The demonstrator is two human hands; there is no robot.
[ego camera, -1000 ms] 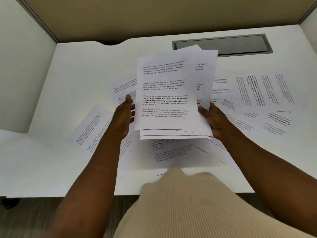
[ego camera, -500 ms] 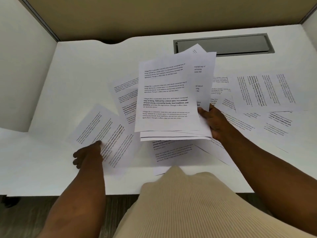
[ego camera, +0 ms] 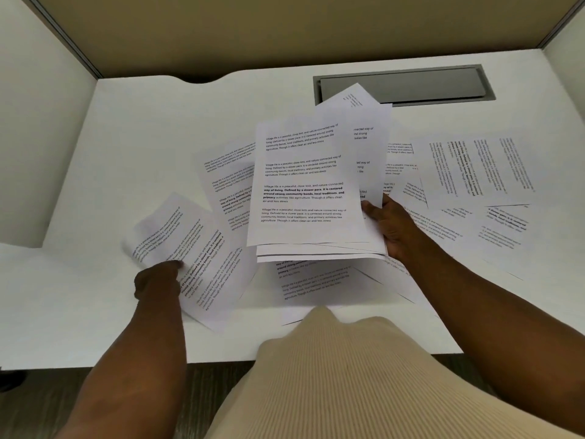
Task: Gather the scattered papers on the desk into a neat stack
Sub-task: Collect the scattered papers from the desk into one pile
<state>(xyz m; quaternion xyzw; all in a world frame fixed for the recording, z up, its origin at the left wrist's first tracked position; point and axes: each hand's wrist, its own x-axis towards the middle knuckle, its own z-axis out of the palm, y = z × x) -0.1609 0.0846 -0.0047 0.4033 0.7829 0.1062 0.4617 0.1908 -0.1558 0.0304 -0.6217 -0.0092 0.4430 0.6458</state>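
Observation:
My right hand holds a loose stack of printed sheets upright above the white desk, gripping its right edge. My left hand pinches the near edge of a single printed sheet at the left, whose far end curls up off the desk. Another sheet lies under it. More printed papers lie scattered: one behind the stack, one below it, and several on the right.
A grey cable-tray lid is set into the desk at the back right. Partition walls close the desk at the left, back and right. The desk's front edge runs just before my torso.
My left hand let go of the stack, moved down-left to the sheet at the left and now lifts it by its edge. The right hand keeps the stack nearly still.

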